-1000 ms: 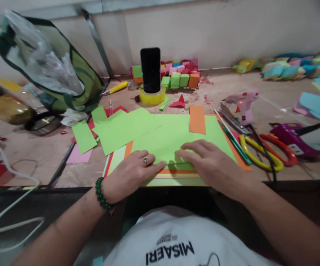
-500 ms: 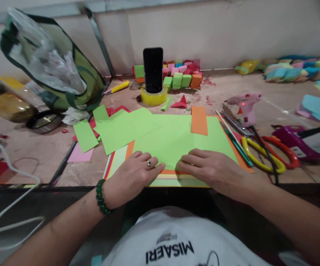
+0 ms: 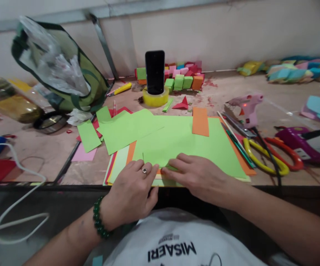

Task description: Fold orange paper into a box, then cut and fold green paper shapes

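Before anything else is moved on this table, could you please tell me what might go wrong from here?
The orange strip lies on the green sheet, so it could slide if the left hand or right hand shifts the sheet.

The pink glue gun shows a red light, and its cord crosses the scissors; lifting them might drag it.

The phone stands upright in a yellow tape roll and could topple if bumped.
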The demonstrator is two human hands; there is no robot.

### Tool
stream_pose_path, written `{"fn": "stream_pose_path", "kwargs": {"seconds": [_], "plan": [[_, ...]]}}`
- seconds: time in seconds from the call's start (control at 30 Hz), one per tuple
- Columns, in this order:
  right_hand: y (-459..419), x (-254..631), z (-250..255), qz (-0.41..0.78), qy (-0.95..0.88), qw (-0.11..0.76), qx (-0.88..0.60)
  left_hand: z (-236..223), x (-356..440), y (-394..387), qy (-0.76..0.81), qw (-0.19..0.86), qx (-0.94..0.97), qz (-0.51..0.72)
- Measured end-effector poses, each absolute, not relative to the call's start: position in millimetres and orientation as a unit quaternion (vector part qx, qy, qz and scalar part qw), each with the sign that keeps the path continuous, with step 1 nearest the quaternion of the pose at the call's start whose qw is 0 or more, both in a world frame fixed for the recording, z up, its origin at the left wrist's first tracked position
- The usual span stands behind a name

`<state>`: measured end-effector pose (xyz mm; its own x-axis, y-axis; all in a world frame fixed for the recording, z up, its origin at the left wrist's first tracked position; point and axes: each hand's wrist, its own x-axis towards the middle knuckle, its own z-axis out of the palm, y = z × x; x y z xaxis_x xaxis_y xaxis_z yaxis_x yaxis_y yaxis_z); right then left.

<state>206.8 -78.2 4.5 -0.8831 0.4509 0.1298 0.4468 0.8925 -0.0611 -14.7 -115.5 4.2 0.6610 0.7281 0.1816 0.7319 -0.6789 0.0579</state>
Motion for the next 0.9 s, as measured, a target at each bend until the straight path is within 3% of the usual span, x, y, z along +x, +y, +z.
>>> {"fn": "stream_pose_path", "kwargs": {"seconds": [0.3,0.53,0.7,0.9], "plan": [[-76,228,3,0.075,-0.963,0.081,-0.244,-8,-17,-127,-0.442,0.049,-0.887,-0.124],[-83,232,9,0.02,-0.944,0.081,-0.319,-14,-15,-131,-0.466,0.042,-0.869,-0.16],[-76,193,6,0.04,-0.973,0.065,-0.216,-12,-10,-129,-0.476,0.031,-0.866,-0.149],[-75,210,6,0.055,-0.971,0.061,-0.224,-17,-12,-129,-0.463,0.042,-0.867,-0.179]]}}
